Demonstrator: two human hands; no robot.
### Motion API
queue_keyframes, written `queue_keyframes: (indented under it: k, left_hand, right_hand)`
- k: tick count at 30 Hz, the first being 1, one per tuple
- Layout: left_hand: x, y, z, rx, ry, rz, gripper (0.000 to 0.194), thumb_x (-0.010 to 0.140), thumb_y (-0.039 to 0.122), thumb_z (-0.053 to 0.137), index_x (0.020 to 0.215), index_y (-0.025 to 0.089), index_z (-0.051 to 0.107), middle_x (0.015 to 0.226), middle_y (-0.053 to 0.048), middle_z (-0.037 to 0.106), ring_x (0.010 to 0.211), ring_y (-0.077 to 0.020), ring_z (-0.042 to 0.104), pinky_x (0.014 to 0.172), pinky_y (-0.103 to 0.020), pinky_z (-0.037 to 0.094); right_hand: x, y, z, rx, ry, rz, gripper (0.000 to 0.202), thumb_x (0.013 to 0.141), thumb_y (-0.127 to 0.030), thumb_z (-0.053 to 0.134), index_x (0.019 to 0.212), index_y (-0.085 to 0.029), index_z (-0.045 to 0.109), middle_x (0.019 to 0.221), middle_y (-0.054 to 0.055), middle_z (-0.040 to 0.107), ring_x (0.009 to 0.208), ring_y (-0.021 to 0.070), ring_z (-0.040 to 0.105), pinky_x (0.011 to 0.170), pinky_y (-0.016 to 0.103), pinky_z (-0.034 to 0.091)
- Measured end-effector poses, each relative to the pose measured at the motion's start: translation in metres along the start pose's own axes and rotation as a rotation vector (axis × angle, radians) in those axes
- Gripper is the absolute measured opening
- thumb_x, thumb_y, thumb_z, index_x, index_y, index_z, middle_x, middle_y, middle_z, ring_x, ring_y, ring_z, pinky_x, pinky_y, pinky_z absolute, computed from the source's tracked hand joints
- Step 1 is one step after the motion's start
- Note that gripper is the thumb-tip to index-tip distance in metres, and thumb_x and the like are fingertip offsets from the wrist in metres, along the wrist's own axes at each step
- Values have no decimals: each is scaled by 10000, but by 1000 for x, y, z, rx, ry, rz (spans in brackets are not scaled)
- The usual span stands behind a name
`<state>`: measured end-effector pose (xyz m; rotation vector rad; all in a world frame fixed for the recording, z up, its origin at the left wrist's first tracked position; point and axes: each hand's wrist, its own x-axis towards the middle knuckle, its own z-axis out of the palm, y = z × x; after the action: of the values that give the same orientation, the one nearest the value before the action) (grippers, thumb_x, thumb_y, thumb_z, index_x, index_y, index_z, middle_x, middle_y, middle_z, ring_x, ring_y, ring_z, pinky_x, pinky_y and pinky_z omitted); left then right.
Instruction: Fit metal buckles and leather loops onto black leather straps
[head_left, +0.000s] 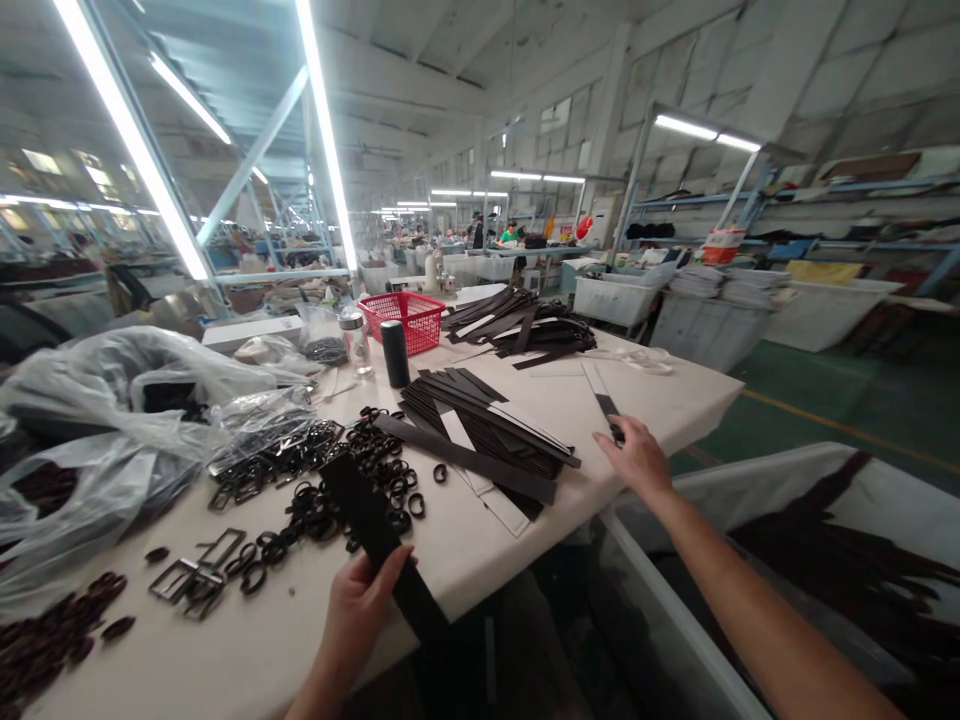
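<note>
My left hand (360, 610) is closed on a wide black strap (375, 530), thumb on top. The strap slants over the table's front edge. My right hand (637, 458) closes its fingers at the table's right front edge on the dark end of a narrow strip (600, 390), pale at its far end; its exact kind is unclear. Between the hands lies a pile of dark straps (480, 430) with white strips among them. Black ring-shaped loops (315, 510) lie heaped beyond my left hand, with metal buckles (196, 575) beside them.
Clear plastic bags (120, 400) cover the table's left side. A red basket (412, 325), a dark cylinder (394, 355) and a clear bottle (355, 345) stand at the back, near another strap heap (525, 325). A large white bin (810, 470) with dark material stands at lower right.
</note>
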<state>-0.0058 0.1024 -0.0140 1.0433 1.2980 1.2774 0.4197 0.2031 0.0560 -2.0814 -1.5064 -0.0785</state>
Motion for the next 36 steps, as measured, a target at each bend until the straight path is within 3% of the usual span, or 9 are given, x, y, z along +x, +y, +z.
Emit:
queue_keyframes:
  k: [4, 9, 14, 19, 24, 27, 29, 33, 36]
  left_hand:
    - [-1, -5, -1, 110, -14, 38, 551, 675, 684, 755, 774, 142, 787, 758, -101, 757, 716, -235, 647, 646, -301, 514]
    - [-3, -10, 2, 256, -6, 140, 516, 728, 669, 714, 785, 164, 804, 752, -95, 752, 711, -240, 647, 648, -306, 509]
    - [-3, -17, 0, 318, -31, 167, 548, 760, 688, 663, 801, 160, 805, 720, -83, 737, 674, -234, 640, 612, -306, 507]
    - [-2, -25, -2, 358, -25, 222, 487, 810, 634, 645, 817, 173, 802, 714, -64, 733, 659, -215, 634, 596, -288, 496]
    - [-5, -15, -1, 383, -40, 253, 451, 827, 595, 645, 780, 173, 798, 709, -68, 732, 659, -211, 638, 614, -288, 494]
    - [-11, -7, 4, 303, -24, 193, 457, 822, 596, 653, 778, 163, 792, 725, -79, 738, 670, -209, 643, 631, -288, 508]
    - [-12, -1, 12, 236, -87, 157, 467, 833, 593, 646, 773, 152, 785, 726, -88, 736, 668, -199, 638, 623, -279, 509]
    - [1, 13, 41, 170, -391, 162, 470, 836, 574, 658, 746, 127, 771, 701, -97, 718, 645, -170, 615, 608, -254, 484]
    - [19, 20, 65, 55, -483, 91, 489, 798, 588, 687, 739, 108, 754, 712, -106, 722, 628, -153, 597, 595, -241, 470]
  right_hand:
    - [43, 21, 16, -207, -8, 188, 566, 880, -425, 609, 1321, -72, 578, 1396, 262, 527, 1300, 393, 490, 1058, 527, 395]
    - [60, 36, 35, -367, -112, 238, 462, 918, -390, 577, 1277, -104, 635, 1209, 227, 664, 1134, 341, 626, 937, 457, 463]
    - [64, 46, 32, -464, -180, 120, 364, 949, -290, 527, 1241, -109, 646, 1167, 188, 689, 1090, 296, 646, 946, 468, 470]
    - [60, 56, 21, -459, -269, -84, 420, 875, -130, 519, 1272, -142, 654, 1181, 167, 699, 1095, 295, 651, 965, 441, 474]
    - [55, 68, 21, -373, -280, -201, 438, 894, -163, 491, 1306, -201, 633, 1306, 64, 662, 1169, 213, 625, 1007, 291, 466]
    - [56, 77, 25, -370, -208, -161, 422, 931, -191, 436, 1303, -144, 630, 1275, 115, 672, 1124, 258, 646, 974, 348, 499]
    - [56, 80, 27, -380, -161, -136, 419, 931, -181, 417, 1277, -126, 647, 1229, 150, 685, 1081, 290, 657, 936, 388, 517]
    - [56, 77, 27, -402, -82, -122, 441, 929, -159, 361, 1243, -84, 661, 1198, 224, 670, 1067, 361, 642, 897, 485, 520]
    - [59, 61, 26, -397, -48, -174, 427, 896, -221, 459, 1256, -84, 643, 1298, 241, 613, 1167, 413, 583, 967, 570, 471]
